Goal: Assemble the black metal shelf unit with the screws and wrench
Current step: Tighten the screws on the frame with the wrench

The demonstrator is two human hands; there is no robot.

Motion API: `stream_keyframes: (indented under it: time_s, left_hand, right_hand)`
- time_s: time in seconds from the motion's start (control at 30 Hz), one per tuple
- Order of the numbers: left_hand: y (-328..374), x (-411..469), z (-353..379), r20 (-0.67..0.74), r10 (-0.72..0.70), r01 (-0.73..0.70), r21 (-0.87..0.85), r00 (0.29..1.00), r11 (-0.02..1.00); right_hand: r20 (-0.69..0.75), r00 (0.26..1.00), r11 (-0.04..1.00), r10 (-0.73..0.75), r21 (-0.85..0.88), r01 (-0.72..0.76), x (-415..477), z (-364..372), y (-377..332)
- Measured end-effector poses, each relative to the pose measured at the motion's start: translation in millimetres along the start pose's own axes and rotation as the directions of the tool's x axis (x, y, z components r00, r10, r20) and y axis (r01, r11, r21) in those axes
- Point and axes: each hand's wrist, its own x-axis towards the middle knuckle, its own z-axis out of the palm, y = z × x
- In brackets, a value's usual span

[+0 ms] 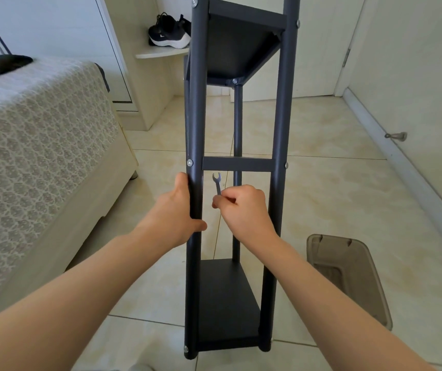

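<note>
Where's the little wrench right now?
In the head view, the wrench is pinched in the right hand at the shelf unit, between its front posts, just below the crossbar.

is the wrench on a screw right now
No, the right hand holds the wrench in the gap below the crossbar, its open end touching no screw.

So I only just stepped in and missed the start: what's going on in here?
A person is assembling a tall black metal shelf unit that stands on the beige tiled floor. The left hand grips its front left post. The right hand pinches a small silver open-end wrench, head up, just below the middle crossbar and not on any screw. Silver screws already sit at the visible joints.
</note>
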Motion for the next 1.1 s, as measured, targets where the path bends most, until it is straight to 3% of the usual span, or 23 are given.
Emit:
stream_keyframes:
  time_s: [1.1]
  left_hand:
    - [7.9, 6.7, 10.8, 0.000, 0.054, -0.054, 0.050, 0.999, 0.997]
  right_hand:
    - [-0.114, 0.993, 1.000, -0.022, 0.012, 0.024, 0.2, -2.2, 2.3]
